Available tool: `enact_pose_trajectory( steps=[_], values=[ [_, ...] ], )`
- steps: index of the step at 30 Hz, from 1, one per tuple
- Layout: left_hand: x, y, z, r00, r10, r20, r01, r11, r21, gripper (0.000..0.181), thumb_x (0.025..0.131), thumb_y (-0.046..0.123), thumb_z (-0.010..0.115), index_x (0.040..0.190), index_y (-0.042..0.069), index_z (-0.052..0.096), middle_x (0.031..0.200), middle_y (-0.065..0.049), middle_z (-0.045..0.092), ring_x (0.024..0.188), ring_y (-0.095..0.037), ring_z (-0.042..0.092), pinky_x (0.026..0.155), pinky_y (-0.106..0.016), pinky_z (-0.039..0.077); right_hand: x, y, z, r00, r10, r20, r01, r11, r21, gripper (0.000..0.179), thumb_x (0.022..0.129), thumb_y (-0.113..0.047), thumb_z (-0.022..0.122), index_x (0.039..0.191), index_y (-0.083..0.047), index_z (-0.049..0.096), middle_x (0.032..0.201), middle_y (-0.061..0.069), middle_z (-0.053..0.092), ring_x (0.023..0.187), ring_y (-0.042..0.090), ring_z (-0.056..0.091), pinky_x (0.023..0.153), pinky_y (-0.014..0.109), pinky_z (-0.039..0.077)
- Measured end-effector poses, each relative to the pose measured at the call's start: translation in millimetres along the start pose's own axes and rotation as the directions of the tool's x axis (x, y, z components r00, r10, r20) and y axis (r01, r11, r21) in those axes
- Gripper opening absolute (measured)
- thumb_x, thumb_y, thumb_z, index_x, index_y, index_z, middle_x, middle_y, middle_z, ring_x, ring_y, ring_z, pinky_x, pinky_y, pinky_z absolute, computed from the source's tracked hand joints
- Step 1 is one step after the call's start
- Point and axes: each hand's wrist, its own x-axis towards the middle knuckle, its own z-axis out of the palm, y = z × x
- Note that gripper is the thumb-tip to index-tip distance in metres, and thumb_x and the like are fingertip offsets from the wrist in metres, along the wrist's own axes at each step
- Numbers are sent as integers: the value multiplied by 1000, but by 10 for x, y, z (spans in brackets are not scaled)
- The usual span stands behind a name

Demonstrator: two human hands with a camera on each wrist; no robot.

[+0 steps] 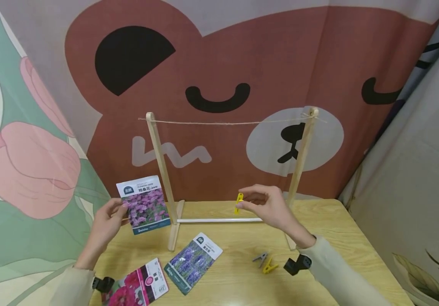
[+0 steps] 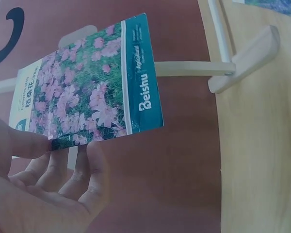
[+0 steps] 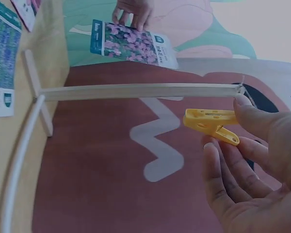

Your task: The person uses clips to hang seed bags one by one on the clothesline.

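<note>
The left hand (image 1: pixel 106 221) pinched a pink-flower seed packet (image 1: pixel 145 204) by its left edge, raised just left of the wooden rack's (image 1: pixel 162 170) left post. The right hand (image 1: pixel 267 206) gripped a yellow clothespin (image 1: pixel 238 202) between fingertips, below the string (image 1: pixel 227 123) and above the white crossbar (image 1: pixel 219 220). Open air lay between the posts. Two packets (image 1: pixel 193 261) and two clips (image 1: pixel 265 261) lay on the table (image 1: pixel 342 238), near its front edge.

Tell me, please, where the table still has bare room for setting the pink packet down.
Bare wood lies right of the clothespins, toward the table edge, and between the white crossbar and blue packet. The front left is crowded by that packet and the red one.
</note>
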Motion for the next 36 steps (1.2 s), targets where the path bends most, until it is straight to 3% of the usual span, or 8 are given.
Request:
enact_pose_trajectory(
  steps=[5, 14, 20, 28, 36],
  values=[
    [29, 114, 45, 1000, 22, -7, -22, 999, -29, 36, 115, 24, 47, 137, -4, 53, 138, -33, 62, 91, 6, 67, 84, -22, 63, 110, -97, -37, 1000, 8, -14, -8, 1000, -6, 35, 88, -15, 89, 122, -12, 79, 103, 4, 81, 88, 15, 78, 77, 31, 65],
    [67, 280, 126, 999, 54, 2, -54, 998, -40, 36, 115, 21, 48, 138, -6, 54, 137, -34, 63, 92, 5, 67, 83, -20, 62, 261, -209, -64, 1000, -23, 14, 23, 999, 25, 33, 89, -13, 88, 121, -12, 79, 110, 8, 77, 96, 16, 77, 85, 31, 65],
    [66, 337, 160, 998, 67, 6, -67, 996, -52, 36, 115, 20, 49, 137, -7, 55, 135, -34, 64, 90, 5, 68, 86, -25, 64, 353, -298, -63, 999, 16, 39, -18, 998, 57, 36, 92, -16, 86, 126, -10, 77, 114, 10, 78, 100, 21, 78, 84, 31, 65],
    [103, 400, 211, 994, 103, 22, -101, 993, -68, 34, 114, 21, 50, 135, -5, 58, 127, -31, 69, 92, 0, 70, 88, -30, 64, 458, -410, -68, 999, -6, 51, 4, 1000, 27, 39, 92, -15, 86, 128, -8, 76, 118, 11, 76, 106, 24, 76, 93, 32, 63],
    [173, 501, 252, 991, 134, 21, -132, 987, -94, 31, 114, 18, 50, 132, -6, 60, 128, -30, 70, 93, -1, 70, 87, -31, 65, 598, -505, -79, 998, -4, 57, 3, 1000, 30, 38, 91, -16, 87, 127, -9, 75, 116, 9, 78, 103, 21, 76, 90, 32, 63]
  ],
)
